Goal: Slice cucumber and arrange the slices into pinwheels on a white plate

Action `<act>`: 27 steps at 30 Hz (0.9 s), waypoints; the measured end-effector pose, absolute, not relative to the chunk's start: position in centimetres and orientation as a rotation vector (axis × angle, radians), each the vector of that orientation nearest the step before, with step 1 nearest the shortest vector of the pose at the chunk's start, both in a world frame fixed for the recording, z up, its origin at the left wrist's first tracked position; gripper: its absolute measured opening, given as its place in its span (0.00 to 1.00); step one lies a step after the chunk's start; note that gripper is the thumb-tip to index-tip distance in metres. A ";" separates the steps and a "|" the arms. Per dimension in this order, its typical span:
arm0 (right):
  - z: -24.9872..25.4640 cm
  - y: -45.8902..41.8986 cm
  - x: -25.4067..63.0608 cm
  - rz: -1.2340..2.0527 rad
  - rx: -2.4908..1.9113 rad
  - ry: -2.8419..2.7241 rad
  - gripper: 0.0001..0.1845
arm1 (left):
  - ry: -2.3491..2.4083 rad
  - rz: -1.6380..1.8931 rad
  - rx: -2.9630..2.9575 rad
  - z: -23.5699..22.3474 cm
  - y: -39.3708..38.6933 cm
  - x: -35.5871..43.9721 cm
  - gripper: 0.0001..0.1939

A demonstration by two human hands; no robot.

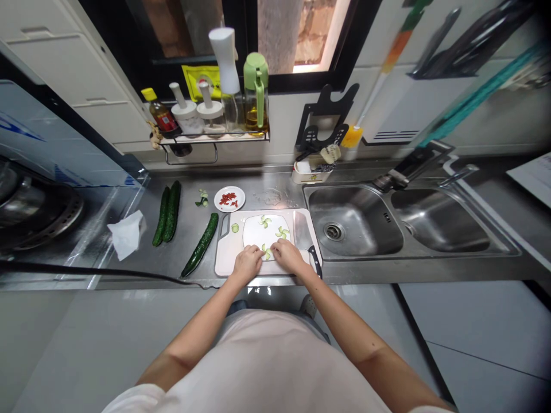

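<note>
A white plate (267,226) lies on a pale cutting board (228,261), with pinwheel-like clusters of thin cucumber slices (282,232) around it. At the plate's near edge my left hand (248,262) has its fingers closed at the tips on a cucumber slice of the nearest cluster (267,252). Opposite it, my right hand (288,256) is curled with fingertips together beside the same cluster; anything between them is hidden. A cucumber piece (235,228) rests on the board's left side. Along the right side lies a broad-bladed knife (303,229) with a black handle.
Left of the board lie one whole cucumber (200,245) and two more (167,212). Behind stands a small plate (218,202) with red pieces, near some cucumber scraps (202,198). A double sink (357,229) adjoins the right; a bottle rack (215,137) hangs above.
</note>
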State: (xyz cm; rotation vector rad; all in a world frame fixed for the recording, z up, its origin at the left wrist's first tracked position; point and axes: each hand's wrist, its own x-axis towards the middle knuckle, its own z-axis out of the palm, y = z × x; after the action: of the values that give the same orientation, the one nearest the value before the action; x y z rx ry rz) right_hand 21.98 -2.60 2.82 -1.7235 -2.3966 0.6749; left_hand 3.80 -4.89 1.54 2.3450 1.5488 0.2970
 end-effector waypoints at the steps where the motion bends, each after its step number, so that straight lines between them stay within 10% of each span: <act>1: 2.9 -2.6 22.0 0.679 -1.727 -2.391 0.13 | 1.553 0.311 2.343 1.4 -4.9 3.8 0.14; 27: 3.9 -3.4 22.8 0.700 -1.685 -2.095 0.13 | 2.289 0.645 1.492 1.4 -1.0 -0.8 0.16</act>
State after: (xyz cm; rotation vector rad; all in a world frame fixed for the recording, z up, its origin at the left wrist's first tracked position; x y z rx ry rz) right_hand 22.80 -3.35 3.92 -1.6852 -2.0950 0.7001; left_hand -0.75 -1.05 1.37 1.4922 2.2895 0.6448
